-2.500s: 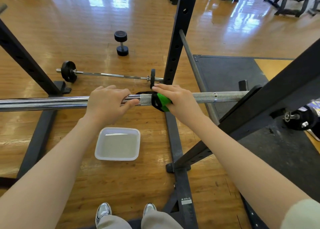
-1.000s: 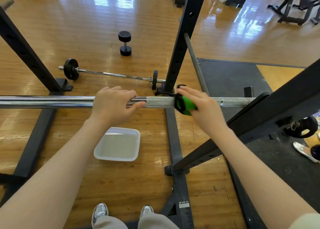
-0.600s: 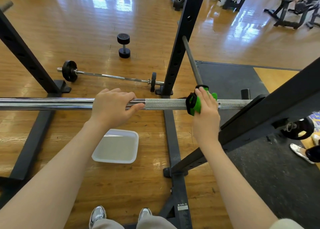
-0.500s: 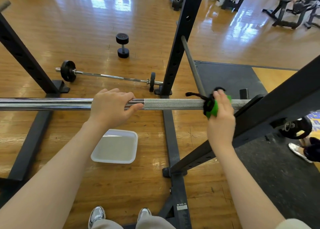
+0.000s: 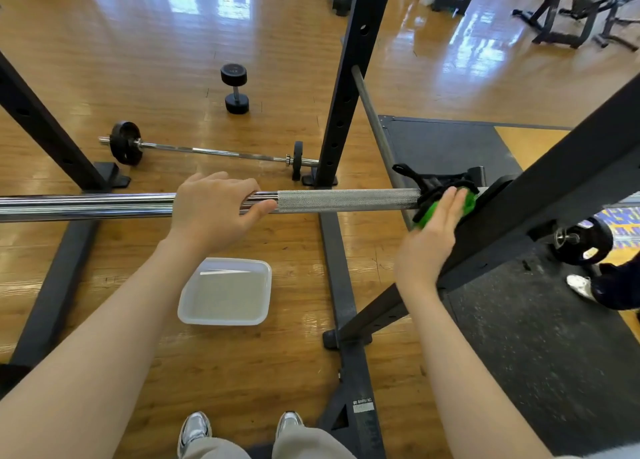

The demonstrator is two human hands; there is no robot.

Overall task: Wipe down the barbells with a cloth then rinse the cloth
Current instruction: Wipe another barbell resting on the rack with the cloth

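Polished wood floor [image 5: 145,42] of a gym, streaked with window glare; black rubber mat [image 5: 519,337] at right; benches and machines [image 5: 568,11] along the far wall. Black rack [image 5: 349,87] standing mid-frame, one upright by the far barbell's end, a slanted beam crossing at right. On the floor beyond: a small loaded barbell [image 5: 214,152] and, farther back, a dumbbell [image 5: 235,89] standing on end. A weight plate [image 5: 581,242] and another person's shoe [image 5: 578,285] at the right edge.

White shallow tray [image 5: 227,290] on the wood below the bar, filled with what looks like clear water.

Resting across the rack at waist height, the long barbell [image 5: 346,200], smooth chrome at left, knurled at right. Left hand [image 5: 211,209] curled over the chrome section, thumb underneath, gripping it. Right hand [image 5: 427,243] wrapped around the green-and-black cloth [image 5: 438,205], clamping it onto the knurled end of the bar hard against the slanted beam. Own shoes [image 5: 194,431] visible at bottom.
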